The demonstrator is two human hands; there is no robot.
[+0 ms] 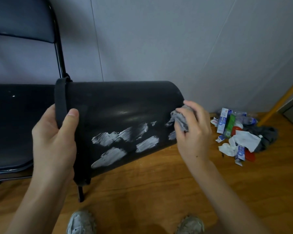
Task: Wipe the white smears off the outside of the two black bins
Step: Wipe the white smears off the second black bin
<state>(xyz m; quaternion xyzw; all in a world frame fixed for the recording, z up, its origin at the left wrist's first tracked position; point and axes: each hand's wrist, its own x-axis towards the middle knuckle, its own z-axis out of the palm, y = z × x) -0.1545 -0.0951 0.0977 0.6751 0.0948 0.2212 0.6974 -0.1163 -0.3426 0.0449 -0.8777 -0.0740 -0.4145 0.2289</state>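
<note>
One black bin (118, 105) is held on its side in mid-air, its rim to the left and its base to the right. My left hand (55, 141) grips the rim, thumb over the outside. Several white smears (125, 142) streak the bin's lower side. My right hand (193, 130) holds a crumpled grey cloth (181, 119) against the bin's wall near its base, beside the rightmost smears. A second bin is not in view.
A black folding chair (12, 124) stands at the left against the grey wall. A heap of rubbish (238, 134), with boxes, bottles and tissues, lies on the wooden floor at the right. A yellow pole (277, 103) leans there. My two shoes (81, 222) show below.
</note>
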